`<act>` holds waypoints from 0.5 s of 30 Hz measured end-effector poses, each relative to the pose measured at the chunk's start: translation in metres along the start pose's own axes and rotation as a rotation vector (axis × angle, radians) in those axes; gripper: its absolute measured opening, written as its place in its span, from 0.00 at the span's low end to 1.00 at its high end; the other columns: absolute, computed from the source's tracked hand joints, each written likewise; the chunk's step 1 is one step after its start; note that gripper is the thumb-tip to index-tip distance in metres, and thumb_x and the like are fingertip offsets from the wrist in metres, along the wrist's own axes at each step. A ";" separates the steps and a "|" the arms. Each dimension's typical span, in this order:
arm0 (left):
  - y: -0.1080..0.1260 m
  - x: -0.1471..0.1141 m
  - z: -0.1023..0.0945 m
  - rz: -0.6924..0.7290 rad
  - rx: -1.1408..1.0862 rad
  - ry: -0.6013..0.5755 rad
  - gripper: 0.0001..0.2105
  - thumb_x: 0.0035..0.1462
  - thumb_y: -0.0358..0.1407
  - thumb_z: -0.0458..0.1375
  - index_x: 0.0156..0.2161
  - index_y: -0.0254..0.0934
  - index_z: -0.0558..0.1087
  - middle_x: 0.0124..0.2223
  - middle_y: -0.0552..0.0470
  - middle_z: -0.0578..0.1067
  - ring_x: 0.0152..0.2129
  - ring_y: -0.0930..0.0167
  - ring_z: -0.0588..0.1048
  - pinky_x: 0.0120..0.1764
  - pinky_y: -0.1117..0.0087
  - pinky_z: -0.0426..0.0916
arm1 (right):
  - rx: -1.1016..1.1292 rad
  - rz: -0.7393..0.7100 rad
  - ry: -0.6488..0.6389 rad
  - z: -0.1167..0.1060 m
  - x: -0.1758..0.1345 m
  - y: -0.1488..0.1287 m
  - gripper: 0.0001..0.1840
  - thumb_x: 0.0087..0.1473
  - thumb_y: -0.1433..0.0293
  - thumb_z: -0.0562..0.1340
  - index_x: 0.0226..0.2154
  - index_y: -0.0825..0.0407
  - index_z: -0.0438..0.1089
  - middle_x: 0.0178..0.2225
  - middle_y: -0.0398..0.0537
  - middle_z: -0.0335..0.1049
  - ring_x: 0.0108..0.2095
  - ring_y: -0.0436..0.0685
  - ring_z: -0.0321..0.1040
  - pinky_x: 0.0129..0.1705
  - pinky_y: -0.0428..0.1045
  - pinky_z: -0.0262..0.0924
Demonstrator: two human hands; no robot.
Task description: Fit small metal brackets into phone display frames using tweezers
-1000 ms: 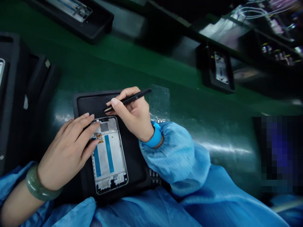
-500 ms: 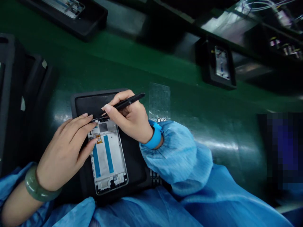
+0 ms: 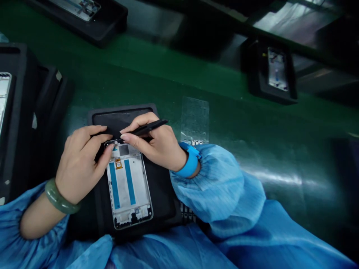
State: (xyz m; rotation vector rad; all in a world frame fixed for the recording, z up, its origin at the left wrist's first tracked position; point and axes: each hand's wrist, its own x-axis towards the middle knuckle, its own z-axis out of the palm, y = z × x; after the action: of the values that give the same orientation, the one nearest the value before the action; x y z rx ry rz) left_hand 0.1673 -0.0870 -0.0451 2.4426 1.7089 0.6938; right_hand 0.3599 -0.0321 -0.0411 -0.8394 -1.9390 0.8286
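Phone frame (image 3: pixel 122 185) is positioned left of centre in the lower half of the picture, laid inner face up on one black tray (image 3: pixel 164 190). Two blue strips (image 3: pixel 129 181) and one gold connector (image 3: pixel 119 163) are exposed on its metal face. Two hands are placed at its top end. One slim black tool (image 3: pixel 147 128) is gripped between thumb and fingers of the right hand (image 3: pixel 161 144); its tip is concealed. The left hand (image 3: pixel 82 157) is curved at the upper left corner, thumb and index finger set narrowly apart; whether a small part is pinched there cannot be told. Three further housings are counted: one at upper left (image 3: pixel 81 7), one at the left edge (image 3: pixel 3 101), one at upper right (image 3: pixel 277 69). One clear sheet (image 3: pixel 195 117) is placed just right of the tray. Open tray floor is left along the right long edge; green worktop (image 3: pixel 230 116) is exposed across the centre right.
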 end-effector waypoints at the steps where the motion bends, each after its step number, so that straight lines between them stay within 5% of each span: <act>1: -0.001 0.001 0.001 0.009 0.010 -0.004 0.09 0.56 0.35 0.56 0.42 0.37 0.69 0.49 0.45 0.70 0.46 0.60 0.70 0.47 0.54 0.67 | -0.006 -0.009 -0.008 0.000 0.000 0.000 0.08 0.54 0.67 0.63 0.35 0.53 0.65 0.34 0.41 0.68 0.32 0.46 0.68 0.33 0.42 0.64; 15: -0.002 0.004 0.004 0.003 0.000 0.009 0.06 0.56 0.36 0.55 0.39 0.37 0.70 0.46 0.45 0.72 0.45 0.60 0.70 0.45 0.56 0.66 | -0.139 -0.123 -0.037 0.001 -0.002 0.001 0.10 0.56 0.64 0.61 0.36 0.54 0.65 0.34 0.43 0.72 0.34 0.48 0.70 0.37 0.43 0.64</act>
State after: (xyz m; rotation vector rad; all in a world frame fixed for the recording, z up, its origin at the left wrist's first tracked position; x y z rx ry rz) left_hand 0.1684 -0.0822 -0.0480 2.4467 1.7089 0.7055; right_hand 0.3600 -0.0329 -0.0432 -0.7813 -2.0770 0.6471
